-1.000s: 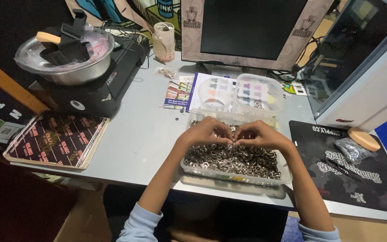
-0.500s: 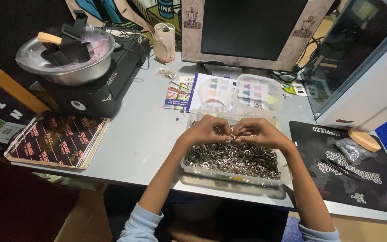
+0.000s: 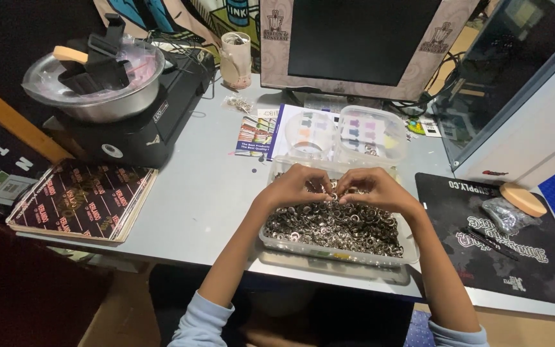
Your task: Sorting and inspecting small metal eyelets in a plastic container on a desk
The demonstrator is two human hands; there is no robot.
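Head view: our left hand [image 3: 295, 186] and right hand [image 3: 375, 189] meet over the clear tub [image 3: 335, 252] of metal rings [image 3: 335, 225], fingertips pinching what seems a ring between them; next likely needs careful joining.

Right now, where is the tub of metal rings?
In the head view, the clear tub of metal rings sits at the desk's near edge, right of centre, under both hands, left of the black mat.
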